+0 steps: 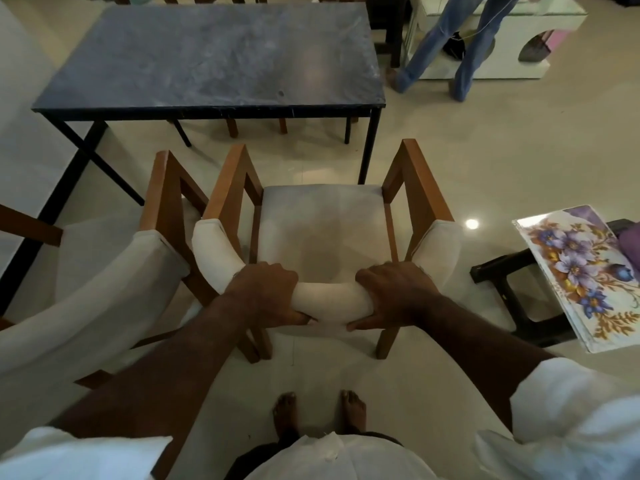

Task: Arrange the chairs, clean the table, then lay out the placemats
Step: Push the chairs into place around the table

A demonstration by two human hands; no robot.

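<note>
A wooden armchair (322,220) with a white cushioned seat and a curved white padded backrest stands right in front of me, facing the dark stone-topped table (214,53). My left hand (266,292) grips the backrest left of its middle, fingers curled over the top and thumb underneath. My right hand (391,296) grips the same backrest right of its middle in the same way. A gap of floor separates the chair's front from the table's near edge. A stack of floral placemats (585,275) lies on a black stool at the right.
A second matching armchair (104,265) stands close on the left, nearly touching the first. More chair legs show beyond the table. The black stool (512,296) sits at the right. A person in jeans (450,46) stands at the back right by a white counter. My bare feet are below.
</note>
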